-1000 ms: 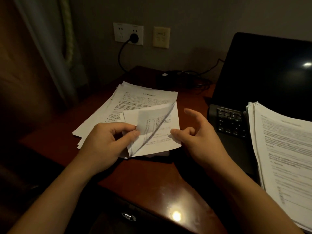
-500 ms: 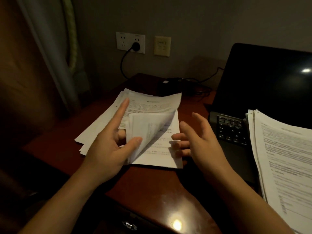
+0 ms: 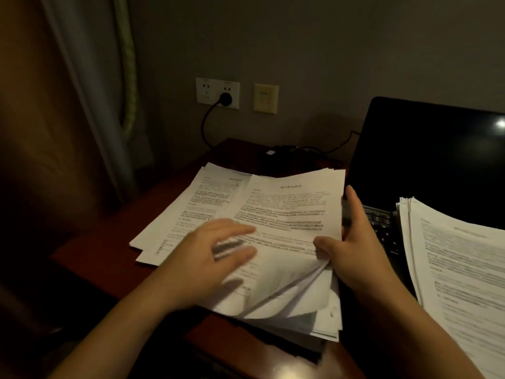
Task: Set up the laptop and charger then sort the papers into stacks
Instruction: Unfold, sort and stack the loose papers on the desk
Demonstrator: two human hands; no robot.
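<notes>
A sheaf of printed papers [image 3: 289,209] lies in the middle of the dark red desk [image 3: 109,242], its near right corner lifted and fanned. My right hand [image 3: 355,250] grips that right edge, thumb on top and fingers along the side. My left hand [image 3: 216,258], blurred by motion, lies flat with fingers spread on the top sheet. Other loose sheets [image 3: 191,212] lie spread beneath to the left. The open laptop [image 3: 426,165] stands at the right with a dark screen. Another paper stack [image 3: 459,272] covers part of its keyboard. The charger brick [image 3: 276,155] sits behind the papers.
A black plug [image 3: 225,99] sits in the white wall socket, its cable running down to the desk. A beige wall switch [image 3: 265,98] is beside it. A curtain [image 3: 90,105] hangs at the left. The desk's front edge is near my forearms.
The view has tilted down. My right hand has taken hold of the papers' right edge and lifted several sheets. My left hand released the curled sheet and now presses flat on the top page.
</notes>
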